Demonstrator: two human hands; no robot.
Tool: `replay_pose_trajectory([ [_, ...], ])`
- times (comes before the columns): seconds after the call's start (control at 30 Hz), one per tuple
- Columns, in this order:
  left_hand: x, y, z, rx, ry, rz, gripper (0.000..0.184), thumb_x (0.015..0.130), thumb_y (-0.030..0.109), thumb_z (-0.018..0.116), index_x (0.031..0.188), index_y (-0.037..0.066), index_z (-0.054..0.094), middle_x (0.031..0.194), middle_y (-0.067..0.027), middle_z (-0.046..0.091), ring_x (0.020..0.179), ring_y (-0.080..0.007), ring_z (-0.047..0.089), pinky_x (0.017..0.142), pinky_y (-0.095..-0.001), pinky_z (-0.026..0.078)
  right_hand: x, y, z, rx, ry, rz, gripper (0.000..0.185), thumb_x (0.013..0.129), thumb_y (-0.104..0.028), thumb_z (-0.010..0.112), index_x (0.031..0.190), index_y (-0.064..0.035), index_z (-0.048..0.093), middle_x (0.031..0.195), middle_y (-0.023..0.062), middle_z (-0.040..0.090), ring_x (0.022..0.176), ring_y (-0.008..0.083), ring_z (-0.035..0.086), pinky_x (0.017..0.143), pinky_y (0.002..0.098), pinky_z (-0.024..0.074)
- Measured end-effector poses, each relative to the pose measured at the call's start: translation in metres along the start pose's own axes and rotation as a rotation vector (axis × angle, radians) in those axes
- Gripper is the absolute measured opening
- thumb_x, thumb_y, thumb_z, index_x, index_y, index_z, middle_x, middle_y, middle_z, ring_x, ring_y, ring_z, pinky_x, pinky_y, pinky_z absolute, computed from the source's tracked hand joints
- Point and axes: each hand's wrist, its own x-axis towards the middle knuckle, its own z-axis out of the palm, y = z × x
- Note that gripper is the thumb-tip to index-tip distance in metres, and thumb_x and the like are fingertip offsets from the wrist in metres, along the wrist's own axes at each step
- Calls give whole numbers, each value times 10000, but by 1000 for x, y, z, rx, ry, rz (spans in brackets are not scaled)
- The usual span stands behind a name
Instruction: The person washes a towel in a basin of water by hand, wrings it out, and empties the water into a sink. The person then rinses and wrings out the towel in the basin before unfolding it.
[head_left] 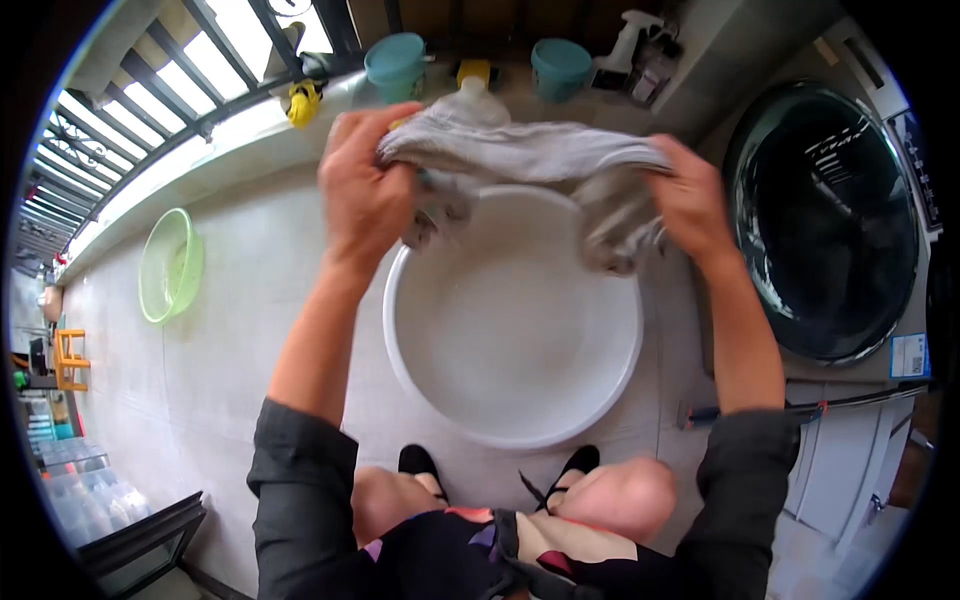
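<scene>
A light grey-white garment is stretched between both my hands over the far rim of a large white basin. My left hand is closed on one end, and my right hand grips the other. Bunched folds hang below each fist, the left ones with some darker, coloured marks. Motion blurs the cloth and the hands, so what sort of garment it is stays unclear. The basin's inside looks pale and cloudy; I cannot tell how much water it holds.
A green plastic basin stands at left on the tiles. Two teal buckets and a spray bottle line the far edge. At right are a dark round appliance door and a white cabinet. Railings run along the upper left.
</scene>
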Motion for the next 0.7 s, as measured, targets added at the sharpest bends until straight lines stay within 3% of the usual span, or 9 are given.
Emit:
replay_pose_trajectory([
  [0.1,8,11,1,-107,-30,-102,343,674,-11,544,1007,69,568,812,-118,591,679,-249,586,639,-283,449,-3,-9,-11,752,484,-311,216,784,44,469,964,-29,562,868,72,609,826,143,565,726,262,453],
  [0.13,10,13,5,-37,-86,-15,340,675,-11,547,1001,86,561,815,-116,598,645,-249,589,618,-280,451,0,7,-18,21,208,-232,211,783,40,475,964,-26,563,871,73,614,837,147,581,751,258,463],
  [0.2,25,16,5,-117,-102,-85,276,671,-6,564,927,97,570,806,-114,585,672,-271,570,628,-292,448,9,21,-39,-244,214,-241,195,790,31,479,953,-25,571,872,68,614,810,140,583,737,257,464],
  [0.23,33,8,3,40,-56,54,251,669,4,573,901,98,578,801,-112,578,695,-286,561,634,-311,444,11,9,-61,214,246,-273,187,774,21,500,934,-30,582,870,78,615,791,152,591,719,255,461],
  [0.3,32,-5,12,228,-130,145,168,660,31,596,820,83,602,794,-105,563,767,-294,548,649,-359,431,2,14,-71,-126,521,-300,243,734,30,504,961,-1,587,896,109,614,827,156,584,733,239,435],
  [0.33,32,-15,18,334,-260,52,188,645,32,604,827,75,608,804,-112,561,790,-314,541,667,-376,432,10,26,-71,-228,220,-173,242,739,39,506,967,6,579,877,100,617,816,150,584,723,226,436],
  [0.43,38,-33,15,538,-365,62,183,704,45,606,886,56,603,819,-63,598,767,-227,575,678,-309,452,9,30,-86,-369,230,-47,192,762,2,514,945,8,571,842,41,616,747,90,547,677,216,435],
  [0.53,41,-38,8,-701,-566,-491,171,835,143,569,964,31,589,895,16,597,811,-14,515,723,-163,415,-1,28,-101,138,119,46,178,754,2,509,922,12,565,801,4,593,758,60,507,699,211,410],
  [0.7,64,-27,7,-441,-433,-340,235,877,201,508,1005,15,572,859,24,595,786,-52,521,728,-183,406,-16,-10,-121,-3,-31,70,153,776,-17,528,923,12,560,774,-15,529,712,36,446,668,172,363],
])
